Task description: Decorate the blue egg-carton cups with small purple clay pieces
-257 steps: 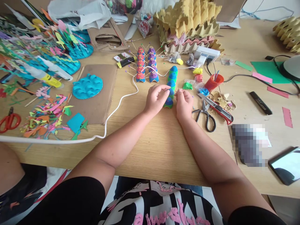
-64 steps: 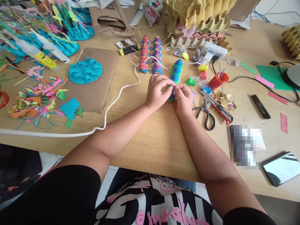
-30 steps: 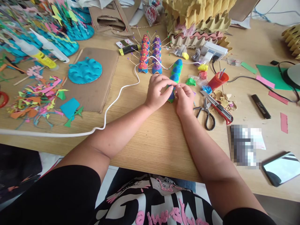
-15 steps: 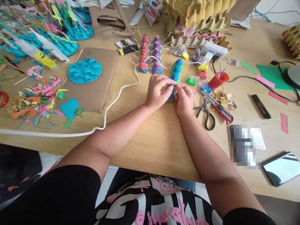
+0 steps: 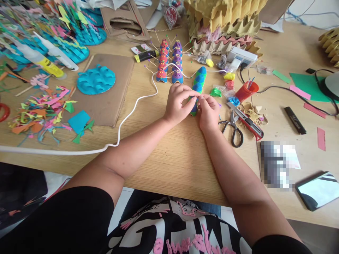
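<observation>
A strip of egg-carton cups painted blue and green [image 5: 200,78] stands lengthwise on the table, its near end partly hidden behind my hands. My left hand [image 5: 179,103] curves in from the left, index finger and thumb drawn close together over the strip. Fingertips of my right hand [image 5: 208,112] are pinched and meet the left index finger there. Whatever lies between the fingers is too small or hidden to name. Behind them stand a red egg-carton caterpillar [image 5: 162,63] with a smiling face and pin-like sticks, and a purple one [image 5: 177,65] beside it.
Scissors [image 5: 233,130] and a red utility knife [image 5: 247,123] lie right of my hands, near a red cup [image 5: 247,91]. A white cable [image 5: 124,123] crosses the left side. Cardboard [image 5: 106,106] and paper scraps [image 5: 42,113] are left; egg trays [image 5: 225,21] are stacked behind.
My left index fingertip and my right fingertips have shifted very slightly downward where they meet. Everything else looks the same.
</observation>
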`<action>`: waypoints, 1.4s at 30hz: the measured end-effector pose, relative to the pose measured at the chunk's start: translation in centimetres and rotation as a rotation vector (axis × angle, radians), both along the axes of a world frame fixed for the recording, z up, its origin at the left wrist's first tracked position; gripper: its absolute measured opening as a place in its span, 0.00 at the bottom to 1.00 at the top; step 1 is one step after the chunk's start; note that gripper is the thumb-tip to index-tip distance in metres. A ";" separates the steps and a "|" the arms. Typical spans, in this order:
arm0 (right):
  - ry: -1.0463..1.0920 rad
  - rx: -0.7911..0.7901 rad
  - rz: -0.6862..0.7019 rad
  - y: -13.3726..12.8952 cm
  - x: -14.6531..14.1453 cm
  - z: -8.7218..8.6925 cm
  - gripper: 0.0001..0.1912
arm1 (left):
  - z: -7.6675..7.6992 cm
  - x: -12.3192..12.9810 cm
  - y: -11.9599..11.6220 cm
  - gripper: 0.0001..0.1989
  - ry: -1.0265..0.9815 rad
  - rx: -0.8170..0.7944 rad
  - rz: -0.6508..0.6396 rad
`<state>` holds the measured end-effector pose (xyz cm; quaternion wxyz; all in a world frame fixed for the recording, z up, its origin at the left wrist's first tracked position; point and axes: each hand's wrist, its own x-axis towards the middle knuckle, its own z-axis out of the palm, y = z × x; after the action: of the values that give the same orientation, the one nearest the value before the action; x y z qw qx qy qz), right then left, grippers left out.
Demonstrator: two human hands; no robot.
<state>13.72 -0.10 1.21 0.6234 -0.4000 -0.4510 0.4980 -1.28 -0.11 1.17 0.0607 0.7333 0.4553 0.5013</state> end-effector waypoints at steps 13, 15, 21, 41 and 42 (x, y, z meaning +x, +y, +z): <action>-0.047 -0.002 -0.041 0.1 0.0 0.1 0.26 | 0.1 0.0 -0.1 0.29 -0.064 -0.077 0.019; -0.032 -0.008 -0.042 0.2 0.1 0.1 0.26 | 0.1 0.0 -0.1 0.30 -0.099 -0.089 0.014; 0.028 -0.031 -0.059 0.5 0.0 -0.2 0.31 | 0.1 0.0 -0.2 0.30 -0.143 -0.070 -0.005; 0.005 -0.032 -0.067 0.7 0.4 -0.6 0.32 | -0.4 -0.1 0.5 0.19 -0.152 -0.077 0.013; 0.017 -0.033 -0.075 0.7 0.4 -0.5 0.32 | -0.4 -0.1 0.4 0.18 -0.155 -0.076 0.014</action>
<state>14.12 0.57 0.69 0.6386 -0.4229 -0.4221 0.4850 -1.38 0.33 0.81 0.1199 0.6863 0.4733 0.5391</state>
